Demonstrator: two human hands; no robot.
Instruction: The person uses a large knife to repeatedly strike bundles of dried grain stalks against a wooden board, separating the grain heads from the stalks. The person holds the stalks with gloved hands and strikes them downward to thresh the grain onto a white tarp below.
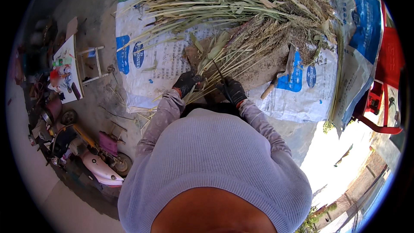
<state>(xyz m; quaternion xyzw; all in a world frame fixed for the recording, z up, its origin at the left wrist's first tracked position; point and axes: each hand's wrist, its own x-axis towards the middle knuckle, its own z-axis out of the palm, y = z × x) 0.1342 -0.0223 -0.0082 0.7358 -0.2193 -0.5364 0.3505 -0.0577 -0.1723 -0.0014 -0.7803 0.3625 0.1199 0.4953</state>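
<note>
My left hand [188,83], in a black glove, is closed around the lower ends of several cut stalks [224,62] with leaves and drooping seed heads, like broomcorn or millet. My right hand [233,91], also gloved in black, grips a thin dark-bladed knife [219,70]. Its blade points up and away across the stalks. Whether the edge touches them I cannot tell. The seed heads [276,34] fan out to the far right over a brown, seed-strewn board [258,70]. A sickle [281,74] with a wooden handle lies right of my right hand.
A large heap of long stalks [207,0] covers the far side. White and blue printed sacks [159,56] are spread on the ground beneath. Red machinery [388,56] stands at the right. To the left are a small table [69,71], a metal-legged frame [94,64] and a parked scooter [97,166].
</note>
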